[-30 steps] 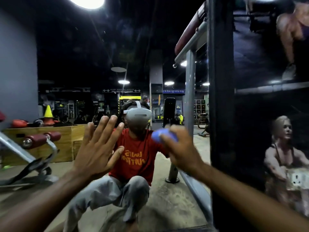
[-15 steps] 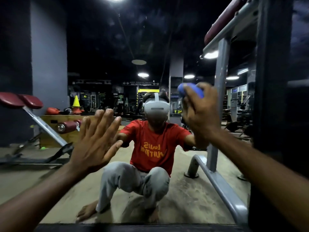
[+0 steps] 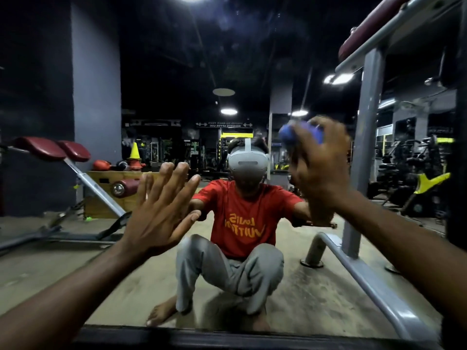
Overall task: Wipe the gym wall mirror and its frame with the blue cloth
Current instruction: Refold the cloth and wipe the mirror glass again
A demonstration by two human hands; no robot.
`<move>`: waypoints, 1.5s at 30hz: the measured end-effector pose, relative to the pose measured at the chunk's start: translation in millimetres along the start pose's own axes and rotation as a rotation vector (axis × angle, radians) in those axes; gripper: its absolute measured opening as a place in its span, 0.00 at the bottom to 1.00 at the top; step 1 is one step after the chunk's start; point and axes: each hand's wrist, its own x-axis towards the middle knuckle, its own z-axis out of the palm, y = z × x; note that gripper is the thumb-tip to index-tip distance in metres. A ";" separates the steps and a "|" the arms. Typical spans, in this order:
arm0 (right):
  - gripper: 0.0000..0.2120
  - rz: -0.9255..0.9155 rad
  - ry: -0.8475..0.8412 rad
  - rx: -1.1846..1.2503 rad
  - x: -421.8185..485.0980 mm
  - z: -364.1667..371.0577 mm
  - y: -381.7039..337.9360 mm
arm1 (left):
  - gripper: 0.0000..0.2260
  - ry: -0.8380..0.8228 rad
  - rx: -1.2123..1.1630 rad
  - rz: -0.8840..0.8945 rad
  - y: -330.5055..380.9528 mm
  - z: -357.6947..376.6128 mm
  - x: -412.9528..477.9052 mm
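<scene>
Mirror (image 3: 164, 59) fills the gym wall in front of me, and on it my right hand (image 3: 321, 170) curls its fingers tight round the cloth (image 3: 288, 134), a bit blurry, up beside my reflected head. A second ago the cloth was lower, by my reflected chest, so I think the wipe is climbing the glass. My left hand (image 3: 161, 213) stays flat on the mirror with fingers wide, the frame (image 3: 202, 339) below looks not wiped yet, and the box (image 3: 111, 176) in the reflection has a cone (image 3: 134, 150) on top, its inside hidden.
</scene>
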 end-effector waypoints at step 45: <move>0.19 -0.208 -0.221 0.154 32.3 138.8 -341.8 | 0.34 -0.078 -0.043 0.020 -294.2 -3.8 -100.7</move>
